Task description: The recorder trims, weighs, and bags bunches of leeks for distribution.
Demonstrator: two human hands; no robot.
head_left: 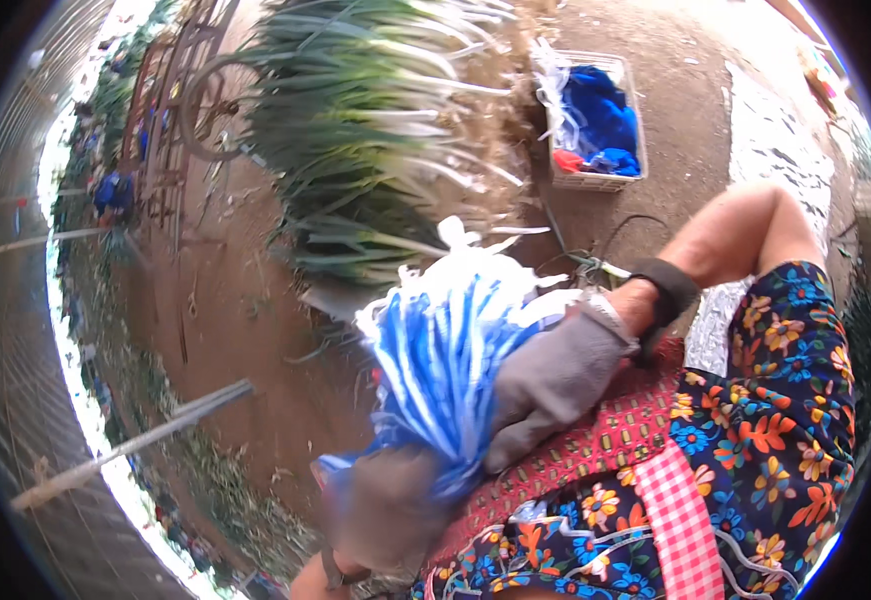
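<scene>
A bundle of blue and white plastic strips [443,352] hangs in front of my body, its white ends fanned out towards the leeks. My right hand [563,382], in a grey work glove, is curled against the bundle's side and grips it, the fingers partly hidden. At the lower, narrowed part of the strips my left hand [386,506], gloved and blurred by motion, closes on the blue material. Just beyond the bundle lies a large heap of leeks [375,135], with green leaves to the left and white stalks and roots to the right.
A plastic crate [596,182] with blue cloth and white strips stands on the dirt floor [315,420]. A wheeled metal cart [180,112] is at the left, near a bent-over person [112,195]. A pole [135,442] juts in; a silvery sheet [773,142] lies at right.
</scene>
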